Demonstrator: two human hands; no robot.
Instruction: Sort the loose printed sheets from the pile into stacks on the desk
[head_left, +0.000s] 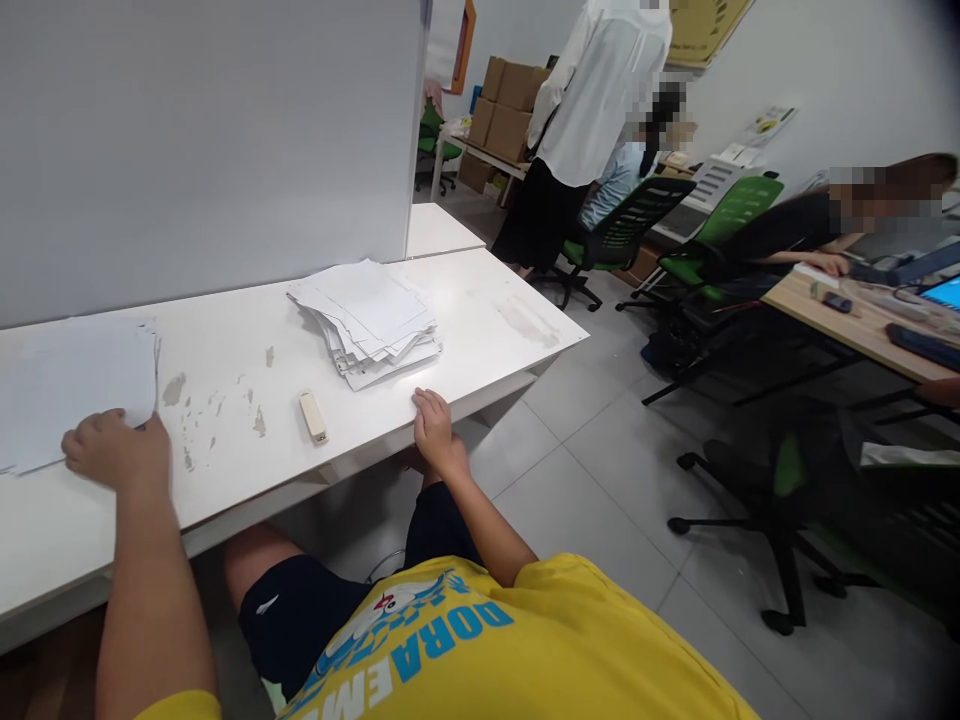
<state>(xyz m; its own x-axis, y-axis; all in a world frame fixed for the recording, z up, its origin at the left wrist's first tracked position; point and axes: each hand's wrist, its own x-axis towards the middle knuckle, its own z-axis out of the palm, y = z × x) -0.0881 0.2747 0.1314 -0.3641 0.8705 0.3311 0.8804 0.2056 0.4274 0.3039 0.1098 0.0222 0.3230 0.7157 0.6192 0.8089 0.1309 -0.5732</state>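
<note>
At the left of the white table my left hand lies over the near right corner of a stack of white paper. Its fingers curl at the front edge and the thumb is by the right edge. My right hand rests at the table's front edge, fingers loosely bent and nothing visible in it. Just beyond it sits a second, untidy pile of paper with its sheets fanned out. Between the two piles lies a small cream oblong object with a metal end; its kind is unclear.
A grey partition stands along the table's back. To the right are a black office chair, a green chair and a wooden desk with a person leaning over it. Cardboard boxes and two more people are further back.
</note>
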